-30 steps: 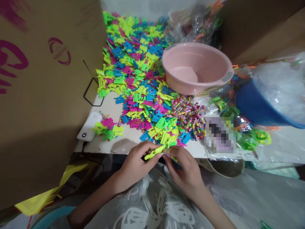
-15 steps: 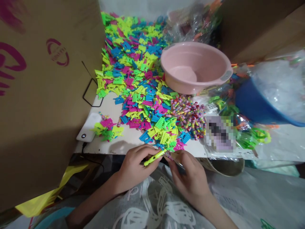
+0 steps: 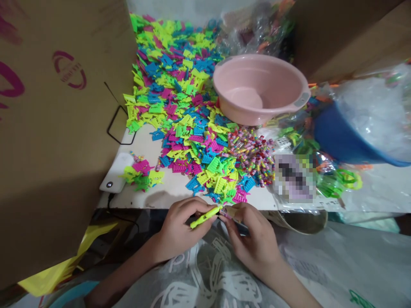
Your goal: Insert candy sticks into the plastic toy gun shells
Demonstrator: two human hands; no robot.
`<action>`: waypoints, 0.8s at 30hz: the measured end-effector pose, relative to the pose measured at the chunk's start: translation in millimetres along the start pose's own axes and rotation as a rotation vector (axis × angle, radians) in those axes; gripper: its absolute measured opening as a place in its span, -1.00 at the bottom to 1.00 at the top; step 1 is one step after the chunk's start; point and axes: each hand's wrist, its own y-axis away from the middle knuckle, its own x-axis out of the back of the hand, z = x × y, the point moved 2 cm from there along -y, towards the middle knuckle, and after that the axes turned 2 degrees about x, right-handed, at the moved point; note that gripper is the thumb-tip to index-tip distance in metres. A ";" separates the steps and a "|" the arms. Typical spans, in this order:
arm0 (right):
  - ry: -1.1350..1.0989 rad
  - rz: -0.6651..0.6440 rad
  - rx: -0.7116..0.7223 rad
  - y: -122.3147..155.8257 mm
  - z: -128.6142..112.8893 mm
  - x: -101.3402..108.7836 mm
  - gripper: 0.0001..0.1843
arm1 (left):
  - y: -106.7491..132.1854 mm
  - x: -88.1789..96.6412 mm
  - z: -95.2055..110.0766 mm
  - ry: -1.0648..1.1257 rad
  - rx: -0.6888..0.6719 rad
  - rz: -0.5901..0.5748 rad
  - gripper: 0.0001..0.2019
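My left hand [image 3: 181,226] is closed around a yellow plastic clip piece [image 3: 204,216], held just below the table's front edge. My right hand [image 3: 253,239] is pinched on a small striped piece [image 3: 228,212] pressed against the end of the yellow piece. Both hands sit over my lap. On the white table [image 3: 167,194] in front lies a big heap of pink, blue, green and yellow comb-like plastic pieces [image 3: 186,111], with a pile of small striped beads [image 3: 253,156] to its right.
An empty pink basin [image 3: 260,87] stands behind the beads. A blue tub [image 3: 346,137] lined with clear plastic is at the right. Large cardboard boxes [image 3: 58,128] wall the left side and another box the far right. A white device [image 3: 114,173] with a cable lies at the table's left.
Both hands have drifted slightly down and toward me with the yellow piece; the view has shifted a little. The grip looks the same.
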 end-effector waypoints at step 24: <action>0.348 0.045 -0.246 4.6 145.3 17.4 -0.77 | -14.2 128.2 -95.5 -0.892 0.452 0.106 -0.61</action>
